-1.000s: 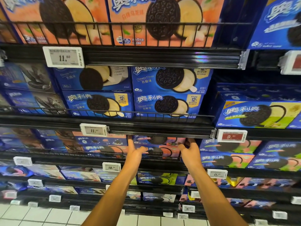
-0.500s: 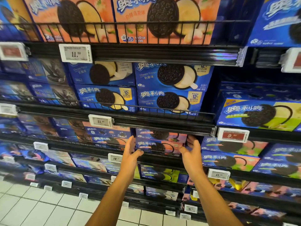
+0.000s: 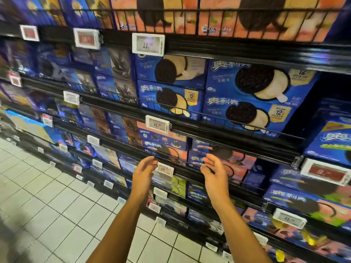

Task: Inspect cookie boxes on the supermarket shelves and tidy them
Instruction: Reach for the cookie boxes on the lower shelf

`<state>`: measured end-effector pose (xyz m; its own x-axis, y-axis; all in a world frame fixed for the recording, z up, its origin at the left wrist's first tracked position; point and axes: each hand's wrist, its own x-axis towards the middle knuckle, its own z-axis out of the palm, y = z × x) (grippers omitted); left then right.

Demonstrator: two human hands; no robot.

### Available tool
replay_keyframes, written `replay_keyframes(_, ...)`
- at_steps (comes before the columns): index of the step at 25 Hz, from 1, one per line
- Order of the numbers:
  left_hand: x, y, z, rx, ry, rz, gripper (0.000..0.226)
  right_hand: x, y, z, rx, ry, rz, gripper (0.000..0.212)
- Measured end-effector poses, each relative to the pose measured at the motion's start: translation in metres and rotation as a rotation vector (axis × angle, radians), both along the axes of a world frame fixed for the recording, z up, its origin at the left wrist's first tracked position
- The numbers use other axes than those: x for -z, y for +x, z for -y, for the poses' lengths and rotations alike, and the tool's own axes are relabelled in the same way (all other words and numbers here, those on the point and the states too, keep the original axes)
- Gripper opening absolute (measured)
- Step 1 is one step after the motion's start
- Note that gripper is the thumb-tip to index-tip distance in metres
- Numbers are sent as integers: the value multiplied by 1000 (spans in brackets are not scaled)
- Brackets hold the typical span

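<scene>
Blue cookie boxes fill the black wire-fronted shelves. Two stacked blue-and-orange boxes (image 3: 226, 162) sit on the middle shelf straight ahead, with another such stack (image 3: 163, 144) to their left. My left hand (image 3: 143, 172) and my right hand (image 3: 214, 172) hang in front of that shelf, both with fingers apart, palms facing each other, holding nothing and clear of the boxes. Above them stand blue cheese-flavour boxes (image 3: 252, 99).
A black shelf rail (image 3: 228, 130) with a white price tag (image 3: 157, 124) runs above my hands; another tag (image 3: 165, 168) sits between them. Lower shelves hold more boxes. White tiled floor (image 3: 47, 205) lies at the lower left.
Both hands have pulled back out of the middle shelf and away from the boxes. The view has swung left and closer, showing more shelving and floor on the left.
</scene>
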<state>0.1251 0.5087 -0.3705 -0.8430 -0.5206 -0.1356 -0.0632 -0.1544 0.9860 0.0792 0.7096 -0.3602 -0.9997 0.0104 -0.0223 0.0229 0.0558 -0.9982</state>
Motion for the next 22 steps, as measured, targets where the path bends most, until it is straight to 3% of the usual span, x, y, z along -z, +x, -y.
replay_keyframes(5, -17, -28, 67, -39, -57, -18, 21, -7, -20, 54, 49, -3, 20, 40)
replay_keyframes(13, -36, -89, 136, 167, -120, -26, 55, -8, -47, 112, 401, 74, 85, 39)
replay_keyframes(17, -33, -89, 147, 152, -171, -82, 41, -14, -41, 123, 491, 41, 63, 39)
replay_keyframes(22, -51, -72, 168, 208, -227, -308, 30, -42, -11, 145, 472, 16, -96, 19)
